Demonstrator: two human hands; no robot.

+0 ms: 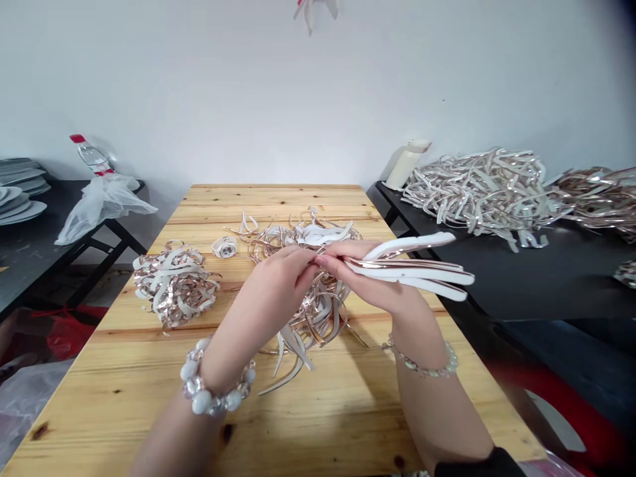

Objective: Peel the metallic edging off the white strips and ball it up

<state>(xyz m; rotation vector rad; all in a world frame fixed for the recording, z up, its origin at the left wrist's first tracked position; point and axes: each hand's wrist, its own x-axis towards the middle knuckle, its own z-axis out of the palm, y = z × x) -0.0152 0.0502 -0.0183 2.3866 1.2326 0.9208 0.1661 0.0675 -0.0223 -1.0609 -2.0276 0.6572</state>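
My right hand point(370, 281) is closed around a bundle of white and rose-gold strips point(417, 271), whose rounded ends fan out to the right. My left hand point(278, 285) meets it above the middle of the table, thumb and fingers pinched together at the right hand's fingertips. What lies in that pinch is mostly hidden. Under both hands spreads a loose pile of similar strips point(318, 315), white on one face and shiny rose-gold on the other. To its left sits a crumpled heap of shiny trimmings point(173, 285), and beside that a white wristwatch point(226, 247).
The wooden table point(298, 424) stands between two black tables. On the right one point(497, 278) lie a large strip heap point(487, 192), a darker bundle point(601, 199) and a cream cylinder point(408, 164). At left are a bottle point(93, 156), a plastic bag point(102, 202) and stacked discs point(20, 205).
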